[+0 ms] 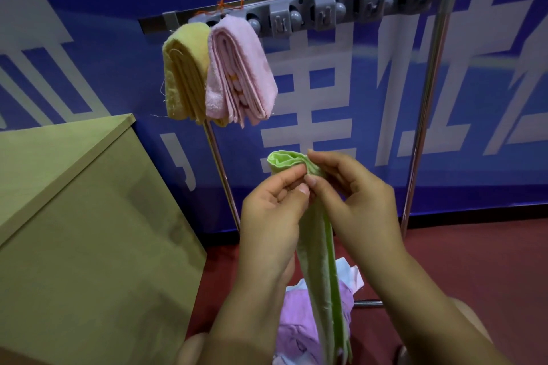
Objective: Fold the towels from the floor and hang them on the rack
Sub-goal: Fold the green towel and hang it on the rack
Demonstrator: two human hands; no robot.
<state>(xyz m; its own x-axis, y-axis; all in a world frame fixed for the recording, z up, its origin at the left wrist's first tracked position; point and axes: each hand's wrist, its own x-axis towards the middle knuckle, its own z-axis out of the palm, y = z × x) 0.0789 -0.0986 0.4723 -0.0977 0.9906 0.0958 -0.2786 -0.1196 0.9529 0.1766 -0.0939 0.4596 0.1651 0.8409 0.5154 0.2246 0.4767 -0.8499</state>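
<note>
Pinching the folded top of a long green towel [321,261] at frame centre, the left hand [272,210] and right hand [355,201] grip it together — the strip hangs down over a purple towel [299,323] on the red floor [444,261]. Upper left, a yellow towel [184,74] and pink towel [240,74] hang side by side, touching, on the rack [427,92].

Green towel [321,261], yellow towel [184,74], pink towel [240,68], purple cloth [299,323], blue-and-white wall [89,9], red floor [459,261].
</note>
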